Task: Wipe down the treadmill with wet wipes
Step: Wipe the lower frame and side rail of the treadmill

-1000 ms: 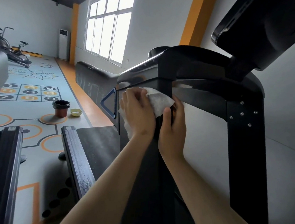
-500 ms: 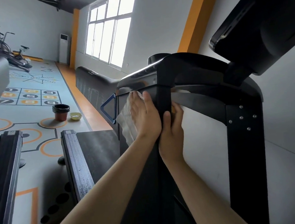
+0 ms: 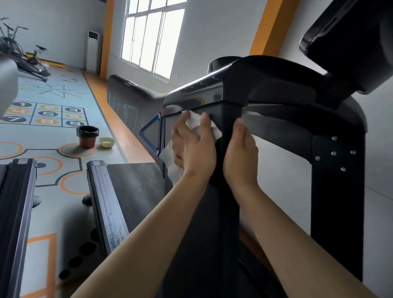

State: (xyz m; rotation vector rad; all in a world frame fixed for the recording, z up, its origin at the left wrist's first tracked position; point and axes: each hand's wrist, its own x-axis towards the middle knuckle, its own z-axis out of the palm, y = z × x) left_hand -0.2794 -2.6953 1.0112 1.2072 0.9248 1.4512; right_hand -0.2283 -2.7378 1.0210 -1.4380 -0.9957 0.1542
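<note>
1. Far left, a bin [image 3: 88, 136] with a black liner and a little yellow bowl [image 3: 106, 142] sit on the painted gym floor, just beside each other.
2. Next over is the dark belt [image 3: 136, 187].
3. Left hand [image 3: 194, 149] is flat, fingers straight, pressing the wet wipe [image 3: 215, 132] against the left face of the treadmill's post [image 3: 229, 110]. Wipe corners stick out above and below the palm.
4. Right hand [image 3: 240, 153] is clamped on that same post from the other side, thumb up the front edge and fingers tucked behind, out of sight.
5. Console screen [image 3: 359, 20] sits top right.
</note>
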